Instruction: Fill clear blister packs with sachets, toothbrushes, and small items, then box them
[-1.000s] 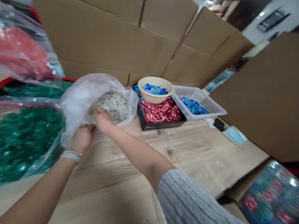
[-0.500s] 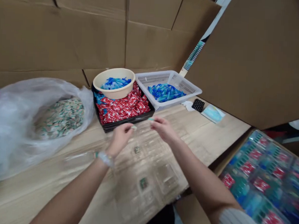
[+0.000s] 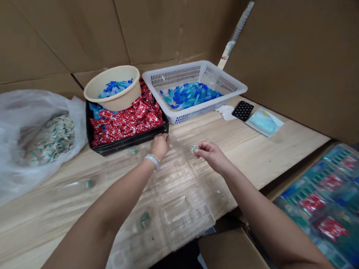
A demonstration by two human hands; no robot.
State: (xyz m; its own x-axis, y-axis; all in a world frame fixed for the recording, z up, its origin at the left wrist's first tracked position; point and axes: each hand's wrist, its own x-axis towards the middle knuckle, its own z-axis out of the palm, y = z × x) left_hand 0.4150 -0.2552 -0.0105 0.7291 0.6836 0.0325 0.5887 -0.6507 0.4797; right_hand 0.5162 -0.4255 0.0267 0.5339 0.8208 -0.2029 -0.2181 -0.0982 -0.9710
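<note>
My right hand [image 3: 212, 156] pinches a small green-and-white striped piece [image 3: 194, 149] between thumb and fingertips, above the clear plastic trays [image 3: 180, 218]. Just in front of the black box, my left hand [image 3: 160, 146] reaches over the far end of the trays, its fingers closed; what they hold, if anything, is hard to make out. A light bracelet [image 3: 152, 160] circles the left wrist. Similar small pieces lie in the trays: one near the front [image 3: 145, 220], another by the black box [image 3: 132, 150] and a third at the left [image 3: 88, 184].
Red packets [image 3: 126, 126] fill a black box [image 3: 128, 138], with a cream tub [image 3: 124, 101] on top. Behind, a white basket [image 3: 192, 113] holds blue sticks. A plastic bag [image 3: 6, 143] of small pieces lies left. Packed clear cases [image 3: 319, 204] sit at right beside the table edge.
The view has swung right and tilted. My left hand has moved away from me, close to the black box. The striped piece in my right hand now shows its broad side.
</note>
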